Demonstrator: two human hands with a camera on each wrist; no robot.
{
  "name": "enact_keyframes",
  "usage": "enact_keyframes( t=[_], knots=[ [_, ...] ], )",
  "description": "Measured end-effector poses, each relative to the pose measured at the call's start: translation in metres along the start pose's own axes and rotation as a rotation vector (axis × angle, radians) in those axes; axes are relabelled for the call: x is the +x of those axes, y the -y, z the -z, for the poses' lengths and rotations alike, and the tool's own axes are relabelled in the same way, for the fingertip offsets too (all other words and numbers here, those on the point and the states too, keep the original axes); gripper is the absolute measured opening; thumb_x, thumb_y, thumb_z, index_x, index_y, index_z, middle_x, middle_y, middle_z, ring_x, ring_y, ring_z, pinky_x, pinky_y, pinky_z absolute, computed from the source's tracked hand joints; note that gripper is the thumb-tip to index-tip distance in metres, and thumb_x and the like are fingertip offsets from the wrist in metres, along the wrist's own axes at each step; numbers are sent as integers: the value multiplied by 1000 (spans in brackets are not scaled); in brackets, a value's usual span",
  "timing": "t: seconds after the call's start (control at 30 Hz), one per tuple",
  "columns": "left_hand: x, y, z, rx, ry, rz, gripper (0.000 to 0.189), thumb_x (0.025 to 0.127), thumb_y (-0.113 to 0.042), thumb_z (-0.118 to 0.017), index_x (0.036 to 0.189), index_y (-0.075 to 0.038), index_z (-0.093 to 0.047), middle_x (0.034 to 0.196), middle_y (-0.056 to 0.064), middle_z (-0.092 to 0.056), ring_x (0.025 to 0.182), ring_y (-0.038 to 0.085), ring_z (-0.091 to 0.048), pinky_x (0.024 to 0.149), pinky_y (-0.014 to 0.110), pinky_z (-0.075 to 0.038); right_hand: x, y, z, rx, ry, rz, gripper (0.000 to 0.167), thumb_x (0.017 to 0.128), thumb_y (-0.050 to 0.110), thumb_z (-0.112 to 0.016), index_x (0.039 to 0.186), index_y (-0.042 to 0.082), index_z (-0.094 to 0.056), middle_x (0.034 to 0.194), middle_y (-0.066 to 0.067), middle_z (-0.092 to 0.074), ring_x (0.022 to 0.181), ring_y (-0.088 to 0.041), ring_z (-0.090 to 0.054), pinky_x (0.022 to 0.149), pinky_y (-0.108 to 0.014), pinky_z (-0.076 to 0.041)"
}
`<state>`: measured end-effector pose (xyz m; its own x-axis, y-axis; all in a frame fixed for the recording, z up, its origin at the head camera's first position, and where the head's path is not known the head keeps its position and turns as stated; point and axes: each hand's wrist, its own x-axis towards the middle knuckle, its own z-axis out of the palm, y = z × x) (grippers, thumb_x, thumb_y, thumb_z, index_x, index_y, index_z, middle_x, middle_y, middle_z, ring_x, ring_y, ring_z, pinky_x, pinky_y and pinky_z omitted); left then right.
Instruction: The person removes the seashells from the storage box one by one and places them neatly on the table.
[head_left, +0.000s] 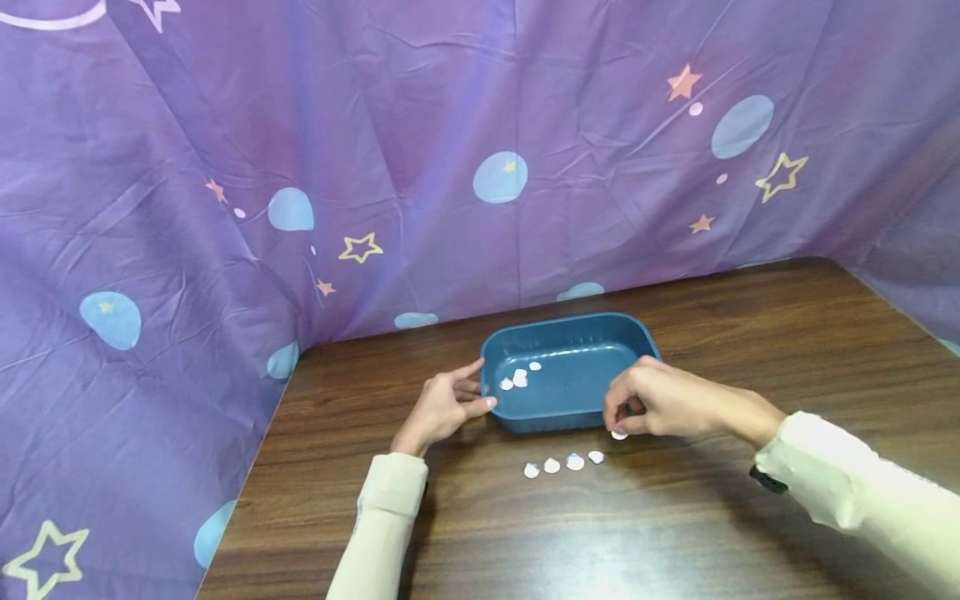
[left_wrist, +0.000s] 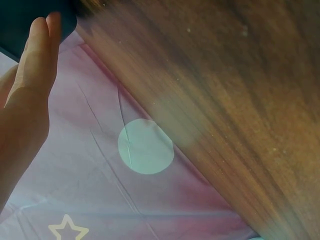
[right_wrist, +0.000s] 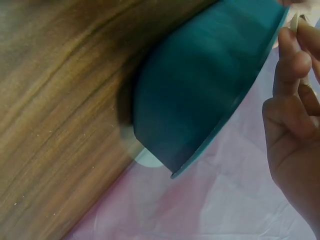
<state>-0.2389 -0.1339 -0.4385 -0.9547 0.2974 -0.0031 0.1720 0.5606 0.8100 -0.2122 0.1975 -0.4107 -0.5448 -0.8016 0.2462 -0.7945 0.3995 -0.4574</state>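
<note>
A blue rectangular plastic basin (head_left: 570,414) stands on the table, with several small white shells (head_left: 521,378) at the left of its floor. My left hand (head_left: 444,406) touches the basin's left end, fingers straight and thumb near the front corner. My right hand (head_left: 660,400) is at the basin's front right, pinching one small white shell (head_left: 618,434) between thumb and fingertips. In the right wrist view, the pinched shell (right_wrist: 295,23) shows edge-on beside the basin rim. Several more white shells (head_left: 574,462) lie in a row on the table in front of the basin.
The brown wood-grain table (head_left: 360,517) runs back to a purple curtain (head_left: 420,167) printed with stars and blue ovals. Behind the basin, the curtain hangs close to the table's far edge. A dark band (head_left: 768,479) shows at the right sleeve cuff.
</note>
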Motion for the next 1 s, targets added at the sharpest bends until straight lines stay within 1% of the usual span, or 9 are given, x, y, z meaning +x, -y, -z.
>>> enact_keyframes(
  t=[0.17,0.27,0.37,0.5,0.63,0.77,0.9,1.0],
  knots=[
    [0,-1,0,-2,3,3,70,87,-16,-79,149,-12,-48,117,21,-73,112,32,-71,100,43,-58,-4,1,-5,-90,-25,36,25,75,4,-80,74,27,-71,71,21,-65,62,13,-46,54,-8,-42],
    [1,-1,1,-5,5,0,70,87,-16,-79,149,-11,-48,117,21,-73,112,32,-71,100,43,-58,-6,2,-9,-146,-48,46,26,73,3,-81,72,27,-70,69,22,-64,64,13,-48,56,-8,-42],
    [1,-2,2,-8,9,-4,70,87,-15,-78,149,-10,-47,118,22,-72,112,32,-71,100,42,-58,-7,4,-14,-208,-72,40,26,70,4,-81,70,27,-70,68,23,-64,65,12,-51,57,-10,-45],
    [2,-2,1,-6,18,2,70,88,-15,-78,150,-10,-47,119,22,-72,113,32,-71,100,41,-58,-10,7,-24,-319,-73,37,26,68,6,-82,67,28,-68,65,22,-62,61,10,-50,51,-15,-44],
    [2,-2,1,-12,20,0,70,87,-14,-78,150,-9,-47,119,23,-72,114,32,-71,100,41,-58,-11,9,-34,-426,-58,8,26,67,8,-83,66,29,-67,63,19,-63,57,4,-53,48,-22,-44],
    [2,-2,2,-24,19,4,70,87,-14,-78,149,-9,-48,119,23,-72,113,33,-71,99,41,-59,-11,10,-42,-504,-69,-27,27,66,8,-82,63,28,-64,62,15,-65,55,-4,-58,46,-27,-45],
    [1,-1,2,-27,19,7,70,86,-16,-79,149,-10,-48,119,22,-72,113,33,-71,99,41,-59,-12,10,-49,-546,-67,-46,33,65,11,-84,59,28,-57,60,12,-64,53,-10,-60,42,-28,-43],
    [2,-1,2,-34,20,4,70,87,-16,-79,149,-10,-48,119,22,-72,113,32,-71,100,41,-58,-13,10,-52,-548,-65,-60,34,66,12,-85,59,28,-55,61,11,-64,53,-11,-61,42,-29,-43]
  ],
)
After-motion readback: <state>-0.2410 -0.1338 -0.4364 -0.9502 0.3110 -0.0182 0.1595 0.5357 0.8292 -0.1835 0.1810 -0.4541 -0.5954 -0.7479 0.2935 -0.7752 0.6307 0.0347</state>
